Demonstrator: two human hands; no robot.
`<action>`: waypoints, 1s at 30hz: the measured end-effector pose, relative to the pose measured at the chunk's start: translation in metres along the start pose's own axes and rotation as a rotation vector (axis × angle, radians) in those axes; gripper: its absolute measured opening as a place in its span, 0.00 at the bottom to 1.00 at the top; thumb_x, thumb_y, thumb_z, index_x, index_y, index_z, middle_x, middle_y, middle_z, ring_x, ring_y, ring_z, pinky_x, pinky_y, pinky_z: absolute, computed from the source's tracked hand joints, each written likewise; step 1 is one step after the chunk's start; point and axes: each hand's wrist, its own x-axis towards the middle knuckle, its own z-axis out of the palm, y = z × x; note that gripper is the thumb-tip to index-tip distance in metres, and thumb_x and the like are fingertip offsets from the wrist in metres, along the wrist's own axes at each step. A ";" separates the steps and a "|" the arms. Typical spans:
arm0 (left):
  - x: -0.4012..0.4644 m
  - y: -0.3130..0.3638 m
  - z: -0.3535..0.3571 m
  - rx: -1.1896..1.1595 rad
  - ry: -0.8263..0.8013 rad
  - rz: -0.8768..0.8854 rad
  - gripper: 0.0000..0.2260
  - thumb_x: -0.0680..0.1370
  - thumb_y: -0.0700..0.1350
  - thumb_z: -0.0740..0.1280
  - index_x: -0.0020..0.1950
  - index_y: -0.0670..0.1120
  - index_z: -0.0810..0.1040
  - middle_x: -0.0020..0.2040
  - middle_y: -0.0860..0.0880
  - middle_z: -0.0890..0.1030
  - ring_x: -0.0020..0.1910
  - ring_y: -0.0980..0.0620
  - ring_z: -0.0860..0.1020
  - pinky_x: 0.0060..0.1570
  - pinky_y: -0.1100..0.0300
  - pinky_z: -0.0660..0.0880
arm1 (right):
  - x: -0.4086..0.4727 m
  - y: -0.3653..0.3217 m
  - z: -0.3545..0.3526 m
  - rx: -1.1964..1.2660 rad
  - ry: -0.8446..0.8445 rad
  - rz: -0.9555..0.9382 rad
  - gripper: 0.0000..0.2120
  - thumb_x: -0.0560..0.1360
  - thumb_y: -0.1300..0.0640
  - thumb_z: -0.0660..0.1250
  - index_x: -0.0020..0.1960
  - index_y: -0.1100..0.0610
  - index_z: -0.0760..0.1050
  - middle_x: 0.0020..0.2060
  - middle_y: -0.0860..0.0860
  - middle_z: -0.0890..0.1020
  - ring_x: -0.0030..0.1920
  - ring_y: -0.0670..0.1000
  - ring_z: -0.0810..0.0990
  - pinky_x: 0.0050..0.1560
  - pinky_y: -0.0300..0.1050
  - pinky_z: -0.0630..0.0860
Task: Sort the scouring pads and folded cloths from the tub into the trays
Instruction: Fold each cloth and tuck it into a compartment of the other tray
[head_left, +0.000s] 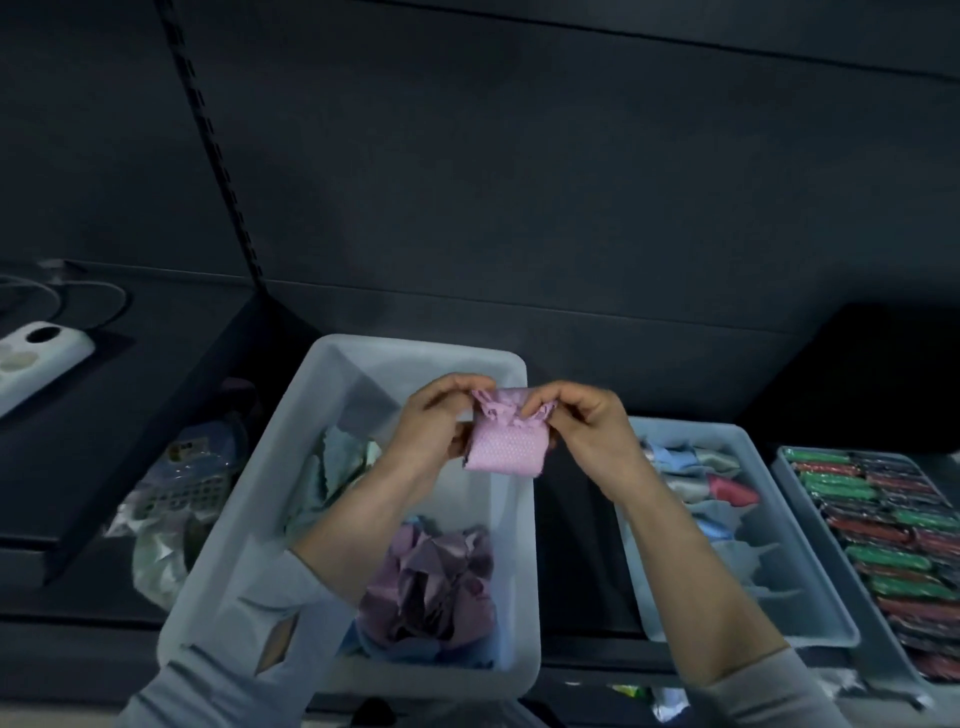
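Observation:
Both hands hold a pink dotted cloth (503, 451) above the grey tub (332, 374). My left hand (434, 415) pinches its upper left edge and my right hand (587, 421) pinches its upper right edge, so the folded cloth hangs between them. Inside the tub lie purple cloths (431, 582), a blue one beneath them and pale green cloths (337, 462) at its left side. To the right stands a divided tray (748, 441) with blue, grey and red folded cloths. Further right, a second tray (784, 462) holds several green and red scouring pads (883, 535).
A white power strip (36, 358) with cables lies on the dark shelf at far left. A white basket and plastic bags (171, 499) sit left of the tub. Dark shelf panels rise behind everything. More small packets lie below the trays at the front edge.

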 end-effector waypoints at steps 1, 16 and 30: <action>-0.001 -0.001 0.003 0.000 -0.037 -0.099 0.11 0.81 0.43 0.59 0.49 0.50 0.82 0.48 0.46 0.84 0.42 0.45 0.82 0.38 0.58 0.78 | -0.003 0.005 -0.003 -0.089 0.030 -0.048 0.26 0.72 0.78 0.58 0.36 0.49 0.81 0.37 0.44 0.82 0.39 0.47 0.76 0.42 0.37 0.71; -0.019 -0.049 0.085 0.329 -0.202 0.093 0.09 0.76 0.37 0.69 0.52 0.49 0.82 0.45 0.50 0.85 0.40 0.54 0.83 0.33 0.60 0.78 | -0.079 0.052 -0.068 0.340 0.104 0.333 0.11 0.78 0.59 0.67 0.59 0.53 0.79 0.49 0.53 0.84 0.47 0.53 0.84 0.39 0.46 0.81; -0.024 -0.119 0.160 0.305 -0.315 0.062 0.15 0.75 0.34 0.71 0.55 0.52 0.81 0.55 0.49 0.83 0.55 0.53 0.80 0.54 0.59 0.77 | -0.122 0.092 -0.165 0.404 -0.011 0.537 0.12 0.80 0.57 0.64 0.62 0.57 0.79 0.55 0.55 0.84 0.57 0.56 0.82 0.57 0.48 0.79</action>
